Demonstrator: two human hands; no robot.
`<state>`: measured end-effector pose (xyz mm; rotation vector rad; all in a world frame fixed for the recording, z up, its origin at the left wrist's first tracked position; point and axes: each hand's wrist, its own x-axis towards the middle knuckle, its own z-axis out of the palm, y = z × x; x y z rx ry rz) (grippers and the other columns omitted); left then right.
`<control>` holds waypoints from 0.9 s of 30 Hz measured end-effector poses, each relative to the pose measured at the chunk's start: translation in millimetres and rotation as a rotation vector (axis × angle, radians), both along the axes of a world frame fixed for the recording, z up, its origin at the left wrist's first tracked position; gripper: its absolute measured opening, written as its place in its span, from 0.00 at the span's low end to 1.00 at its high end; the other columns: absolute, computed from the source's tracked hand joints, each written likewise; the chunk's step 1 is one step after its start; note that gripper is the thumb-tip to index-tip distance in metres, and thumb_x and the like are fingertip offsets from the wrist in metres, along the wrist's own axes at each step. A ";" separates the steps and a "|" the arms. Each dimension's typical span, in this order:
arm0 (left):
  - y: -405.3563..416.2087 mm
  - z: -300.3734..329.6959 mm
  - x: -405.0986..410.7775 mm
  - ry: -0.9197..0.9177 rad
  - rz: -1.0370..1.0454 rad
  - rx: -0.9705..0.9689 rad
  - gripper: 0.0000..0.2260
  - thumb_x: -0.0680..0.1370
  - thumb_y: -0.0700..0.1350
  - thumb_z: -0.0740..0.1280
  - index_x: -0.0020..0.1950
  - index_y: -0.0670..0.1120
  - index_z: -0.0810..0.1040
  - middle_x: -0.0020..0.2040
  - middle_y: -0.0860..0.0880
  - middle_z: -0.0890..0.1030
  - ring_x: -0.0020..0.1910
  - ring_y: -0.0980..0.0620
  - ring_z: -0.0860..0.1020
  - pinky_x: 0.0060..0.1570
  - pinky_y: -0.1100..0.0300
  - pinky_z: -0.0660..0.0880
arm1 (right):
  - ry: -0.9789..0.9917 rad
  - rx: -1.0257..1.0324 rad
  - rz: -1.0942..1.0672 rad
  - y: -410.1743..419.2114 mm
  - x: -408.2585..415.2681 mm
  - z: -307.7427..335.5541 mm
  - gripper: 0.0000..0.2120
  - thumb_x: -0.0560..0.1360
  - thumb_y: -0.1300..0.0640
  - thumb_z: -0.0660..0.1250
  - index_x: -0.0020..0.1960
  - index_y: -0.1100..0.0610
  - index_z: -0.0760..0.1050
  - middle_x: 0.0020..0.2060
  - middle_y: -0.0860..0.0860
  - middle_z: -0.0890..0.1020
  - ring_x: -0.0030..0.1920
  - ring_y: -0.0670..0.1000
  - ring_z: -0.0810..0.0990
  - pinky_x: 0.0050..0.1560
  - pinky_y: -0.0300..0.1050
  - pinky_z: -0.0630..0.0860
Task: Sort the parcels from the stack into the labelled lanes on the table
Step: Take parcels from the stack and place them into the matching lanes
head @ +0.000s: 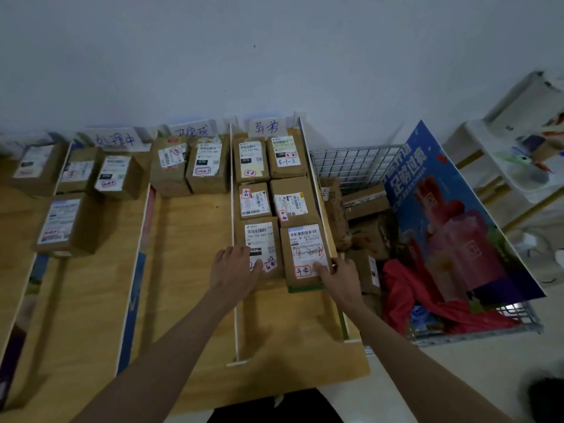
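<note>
Nearest, both hands lay on the two front brown cardboard parcels in the right-hand lane of the pale wooden table (189, 270). Left hand (233, 268) rested with relaxed fingers on the left parcel (259, 239); right hand (337, 276) gripped the right parcel (305, 251) at its near corner. Farther back, four more labelled parcels filled that lane up to the handwritten lane card (267, 127).

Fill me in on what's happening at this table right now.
A person is sorting cardboard parcels into lanes on a wooden table. The rightmost lane holds six parcels in two columns. The left hand rests on the nearest left parcel; the right hand has its grip on the nearest right parcel, seemingly squaring it up. More parcels wait in a wire basket to the right.
</note>
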<state>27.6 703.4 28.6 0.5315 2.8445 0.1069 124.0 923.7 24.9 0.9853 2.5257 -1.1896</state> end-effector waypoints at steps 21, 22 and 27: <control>-5.4 -2.8 13.5 -0.038 0.043 -0.048 0.22 0.82 0.57 0.54 0.70 0.48 0.70 0.63 0.48 0.76 0.63 0.47 0.73 0.67 0.53 0.65 | -0.183 0.000 0.081 8.1 -38.5 -37.6 0.19 0.80 0.48 0.66 0.60 0.63 0.72 0.54 0.57 0.81 0.51 0.55 0.82 0.35 0.38 0.74; -4.9 -0.9 13.4 -0.035 0.044 -0.048 0.22 0.82 0.57 0.54 0.70 0.47 0.70 0.63 0.47 0.76 0.63 0.47 0.73 0.67 0.52 0.65 | -0.185 0.004 0.088 7.6 -37.7 -35.6 0.19 0.80 0.48 0.66 0.59 0.63 0.72 0.54 0.58 0.82 0.51 0.56 0.83 0.38 0.41 0.77; -2.9 15.0 11.9 -0.012 0.056 -0.065 0.20 0.82 0.55 0.54 0.68 0.46 0.71 0.63 0.46 0.76 0.62 0.46 0.74 0.66 0.52 0.66 | -0.182 0.035 0.202 10.6 -40.3 -22.3 0.15 0.81 0.49 0.64 0.55 0.62 0.77 0.52 0.56 0.84 0.48 0.53 0.83 0.31 0.36 0.72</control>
